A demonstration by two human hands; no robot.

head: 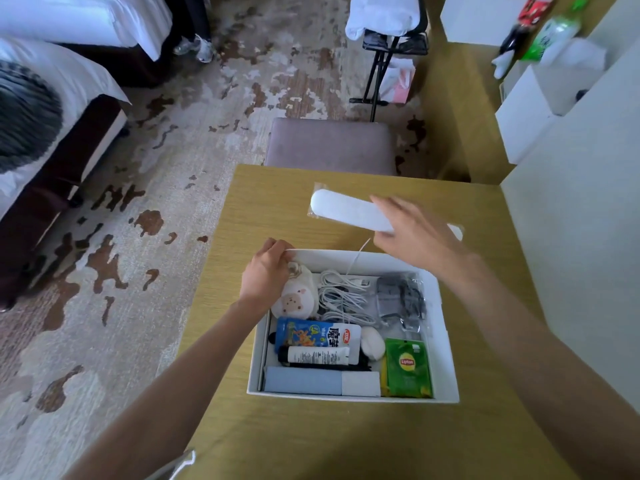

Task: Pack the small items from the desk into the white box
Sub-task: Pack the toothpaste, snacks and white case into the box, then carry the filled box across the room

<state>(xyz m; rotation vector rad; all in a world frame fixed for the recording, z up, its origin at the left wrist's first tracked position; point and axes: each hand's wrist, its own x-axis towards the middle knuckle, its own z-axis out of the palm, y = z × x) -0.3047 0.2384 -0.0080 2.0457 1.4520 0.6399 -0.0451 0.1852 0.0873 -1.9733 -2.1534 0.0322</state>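
Resting on the wooden desk (311,441) in the lower middle of the frame, the white box (446,341) sits open and nearly full. Its upper row holds a small bear pouch (294,299) at the left, a tangle of white cables (343,296) in the middle and a clear bag of dark parts (401,299) at the right. Below them lie a blue snack packet (311,336), a white tube (318,355), a blue and white pack (322,381) and a green tea bag (408,368). The left hand (266,271) pinches the box's upper left corner. The right hand (415,233), above the box's far edge, grips a long white item in a clear wrapper (346,211), held over the desk.
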